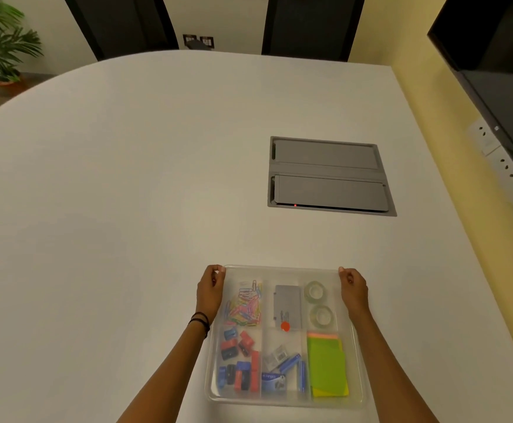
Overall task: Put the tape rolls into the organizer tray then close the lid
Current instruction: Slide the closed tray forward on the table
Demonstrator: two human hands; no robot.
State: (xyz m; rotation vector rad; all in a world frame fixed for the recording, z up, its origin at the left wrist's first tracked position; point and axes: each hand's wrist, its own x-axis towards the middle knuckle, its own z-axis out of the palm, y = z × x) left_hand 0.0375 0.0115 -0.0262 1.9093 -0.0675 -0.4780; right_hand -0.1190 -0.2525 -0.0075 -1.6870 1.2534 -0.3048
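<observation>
My table (pixel 127 193) was plain white, its inset hatch (pixel 328 175) grey. The organizer tray (pixel 357 361) and its lid (pixel 282 271) were frosted clear. Through them showed two clear tape rolls (pixel 317 303), many-coloured paper clips (pixel 246 305), red, blue and black sharpeners (pixel 238 358), a grey box (pixel 287 306) with a red dot, and green, yellow and pink sticky notes (pixel 327 366). A black band (pixel 199 319) circled my left wrist.

Table (pixel 127 193): bare white surface left of, right of and beyond the tray (pixel 359 361); open passage on all three sides. Obstacles: left hand (pixel 210 288) and right hand (pixel 353 286) at the tray's far corners; lid (pixel 282 271) covers the compartments. Grey hatch (pixel 328 175) sits flush, well beyond.
</observation>
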